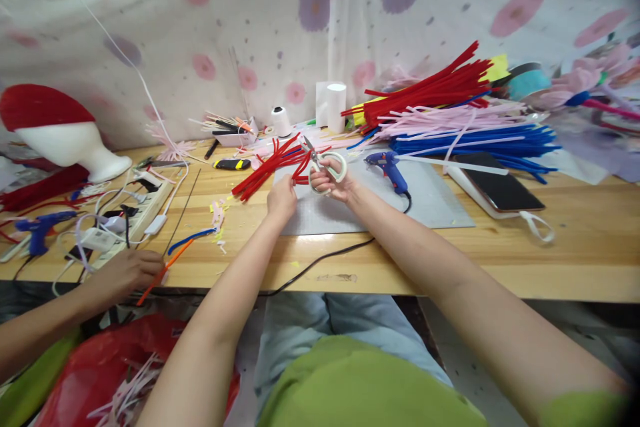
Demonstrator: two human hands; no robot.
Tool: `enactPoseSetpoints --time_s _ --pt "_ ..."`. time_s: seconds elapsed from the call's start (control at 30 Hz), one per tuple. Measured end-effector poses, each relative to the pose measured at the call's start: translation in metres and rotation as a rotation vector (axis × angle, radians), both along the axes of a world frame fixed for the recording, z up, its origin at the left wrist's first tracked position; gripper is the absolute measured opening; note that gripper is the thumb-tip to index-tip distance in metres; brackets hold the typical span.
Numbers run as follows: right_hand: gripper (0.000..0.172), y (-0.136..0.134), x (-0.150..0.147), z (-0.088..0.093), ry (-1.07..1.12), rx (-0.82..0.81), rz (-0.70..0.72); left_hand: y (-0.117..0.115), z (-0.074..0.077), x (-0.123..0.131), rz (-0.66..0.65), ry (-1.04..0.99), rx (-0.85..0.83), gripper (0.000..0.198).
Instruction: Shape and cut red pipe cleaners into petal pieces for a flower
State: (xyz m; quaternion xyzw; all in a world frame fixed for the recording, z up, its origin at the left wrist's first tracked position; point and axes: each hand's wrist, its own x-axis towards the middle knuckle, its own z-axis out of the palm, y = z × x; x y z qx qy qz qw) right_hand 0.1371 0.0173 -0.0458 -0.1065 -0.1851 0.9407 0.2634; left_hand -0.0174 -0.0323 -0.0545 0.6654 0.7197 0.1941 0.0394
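My right hand (334,179) grips a pair of white-handled scissors (315,156), their blades pointing up and away from me. Close beside it, my left hand (282,199) is closed on red pipe cleaners (301,180), whose ends stick out toward the scissors. Whether the blades touch them I cannot tell. Just beyond my hands lies a loose bunch of red pipe cleaners (263,170). Under my hands is a grey cutting mat (330,217), and a blue glue gun (390,168) rests on it to the right.
Bundles of red (430,90), pink and blue pipe cleaners (470,143) are piled at the back right, near a black phone (500,183). A co-worker's hand (130,273) holds an orange pipe cleaner (170,267) at left, near a power strip (135,213). A black cable (320,259) crosses the front.
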Motion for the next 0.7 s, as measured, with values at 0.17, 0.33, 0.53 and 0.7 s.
enactPoseSetpoints --time_s 0.17,0.33,0.53,0.7 --pt "0.045 0.002 0.009 0.005 -0.073 0.113 0.103 0.005 0.0 -0.007 0.054 -0.057 0.048 0.03" --pt "0.059 -0.002 0.029 0.002 -0.25 0.266 0.268 0.008 0.004 -0.014 0.127 -0.109 0.101 0.03" --pt "0.059 -0.011 0.051 0.006 -0.247 0.367 -0.002 0.005 0.003 -0.017 0.092 0.006 0.097 0.031" --pt "0.05 -0.007 0.066 0.007 -0.4 0.518 -0.197 0.006 -0.006 -0.026 0.117 0.033 0.074 0.033"
